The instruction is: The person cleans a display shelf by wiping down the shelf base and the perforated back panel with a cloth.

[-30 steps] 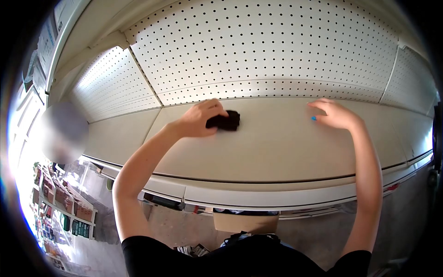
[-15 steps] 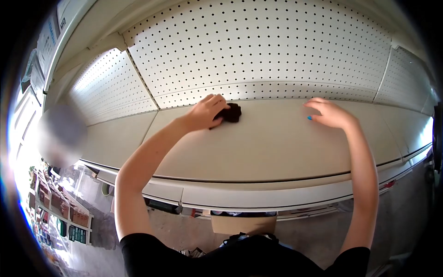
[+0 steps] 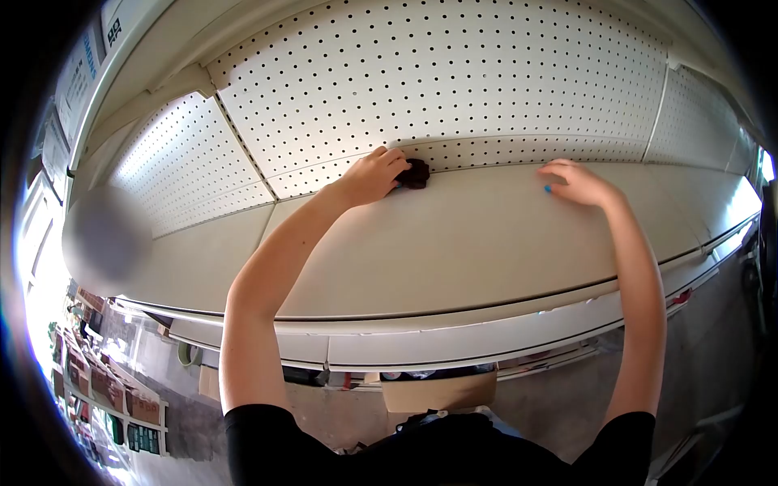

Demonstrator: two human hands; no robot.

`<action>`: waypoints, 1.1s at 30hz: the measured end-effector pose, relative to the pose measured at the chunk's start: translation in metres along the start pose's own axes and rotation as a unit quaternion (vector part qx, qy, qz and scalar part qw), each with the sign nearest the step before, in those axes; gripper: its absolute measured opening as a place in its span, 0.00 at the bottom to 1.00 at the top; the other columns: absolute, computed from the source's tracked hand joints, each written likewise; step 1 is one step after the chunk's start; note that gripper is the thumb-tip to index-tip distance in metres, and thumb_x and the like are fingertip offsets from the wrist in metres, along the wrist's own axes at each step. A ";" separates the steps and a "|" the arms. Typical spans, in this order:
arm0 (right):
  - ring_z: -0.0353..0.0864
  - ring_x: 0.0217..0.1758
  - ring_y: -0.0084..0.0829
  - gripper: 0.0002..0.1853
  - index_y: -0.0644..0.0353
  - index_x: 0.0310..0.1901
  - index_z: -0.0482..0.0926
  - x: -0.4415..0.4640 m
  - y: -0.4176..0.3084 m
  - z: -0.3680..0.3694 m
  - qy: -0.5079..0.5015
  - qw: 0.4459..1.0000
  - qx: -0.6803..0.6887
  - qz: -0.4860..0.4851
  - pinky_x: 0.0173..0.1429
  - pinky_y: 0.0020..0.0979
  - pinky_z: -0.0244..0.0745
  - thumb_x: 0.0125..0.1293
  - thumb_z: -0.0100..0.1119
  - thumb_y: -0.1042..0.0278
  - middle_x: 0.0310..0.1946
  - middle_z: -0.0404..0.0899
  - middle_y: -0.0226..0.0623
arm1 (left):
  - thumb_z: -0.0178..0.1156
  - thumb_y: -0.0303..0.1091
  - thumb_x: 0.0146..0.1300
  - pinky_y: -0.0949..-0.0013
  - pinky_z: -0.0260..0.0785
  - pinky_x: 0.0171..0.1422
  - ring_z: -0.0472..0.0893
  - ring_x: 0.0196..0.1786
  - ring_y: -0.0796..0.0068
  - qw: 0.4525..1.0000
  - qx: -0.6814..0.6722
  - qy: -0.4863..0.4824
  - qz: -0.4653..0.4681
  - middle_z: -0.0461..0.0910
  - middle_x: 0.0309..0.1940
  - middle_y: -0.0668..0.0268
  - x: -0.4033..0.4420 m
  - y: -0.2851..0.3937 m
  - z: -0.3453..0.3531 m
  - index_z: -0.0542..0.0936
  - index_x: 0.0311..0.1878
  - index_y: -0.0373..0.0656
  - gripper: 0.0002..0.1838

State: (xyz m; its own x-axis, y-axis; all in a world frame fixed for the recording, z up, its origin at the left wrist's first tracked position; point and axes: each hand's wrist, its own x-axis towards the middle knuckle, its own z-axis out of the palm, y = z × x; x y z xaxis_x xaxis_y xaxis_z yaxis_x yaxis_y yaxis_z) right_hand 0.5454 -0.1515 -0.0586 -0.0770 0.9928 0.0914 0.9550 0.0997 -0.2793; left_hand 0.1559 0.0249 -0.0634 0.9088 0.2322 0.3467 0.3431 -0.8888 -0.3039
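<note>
Our left hand (image 3: 374,178) gripping a dark cloth (image 3: 416,174) on the pale shelf (image 3: 454,251), near the perforated panel (image 3: 454,73), our right hand (image 3: 579,183) unclenched, thumb and fingers parted.

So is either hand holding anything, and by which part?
The left hand holds a dark, soft-looking bundle by its left end; the hand hides exactly where it grips. The right hand appears to hold nothing.
</note>
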 end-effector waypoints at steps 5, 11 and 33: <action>0.70 0.62 0.38 0.20 0.57 0.59 0.73 -0.006 0.006 0.001 0.019 0.999 0.026 0.020 0.65 0.33 0.66 0.64 0.55 0.71 0.60 0.69 0.36 | 0.64 0.26 0.54 0.62 0.68 0.61 0.72 0.54 0.63 0.993 -0.086 -0.025 -0.073 0.71 0.50 0.68 -0.027 -0.007 -0.016 0.76 0.52 0.44 0.20; 0.71 0.61 0.38 0.20 0.58 0.59 0.73 0.000 -0.009 0.003 0.019 1.000 0.011 -0.015 0.64 0.33 0.68 0.65 0.54 0.71 0.60 0.70 0.37 | 0.63 0.23 0.48 0.61 0.67 0.59 0.72 0.55 0.59 0.984 -0.176 0.001 -0.029 0.73 0.48 0.64 -0.079 0.017 -0.046 0.75 0.46 0.42 0.19; 0.69 0.63 0.35 0.20 0.55 0.59 0.73 -0.001 -0.049 0.012 -0.015 0.993 -0.027 -0.113 0.63 0.33 0.70 0.65 0.50 0.75 0.62 0.68 0.33 | 0.62 0.26 0.56 0.62 0.68 0.62 0.69 0.57 0.62 0.987 -0.057 0.008 -0.153 0.71 0.53 0.67 -0.078 -0.036 -0.011 0.74 0.51 0.47 0.18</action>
State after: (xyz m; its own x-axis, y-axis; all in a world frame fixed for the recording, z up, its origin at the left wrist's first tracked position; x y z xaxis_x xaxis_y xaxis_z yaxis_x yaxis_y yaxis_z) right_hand 0.4949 -0.1566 -0.0564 -0.2979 0.9474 0.1173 0.9266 0.3165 -0.2029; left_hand 0.0704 0.0339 -0.0694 0.7627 0.4916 0.4204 0.5712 -0.8168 -0.0811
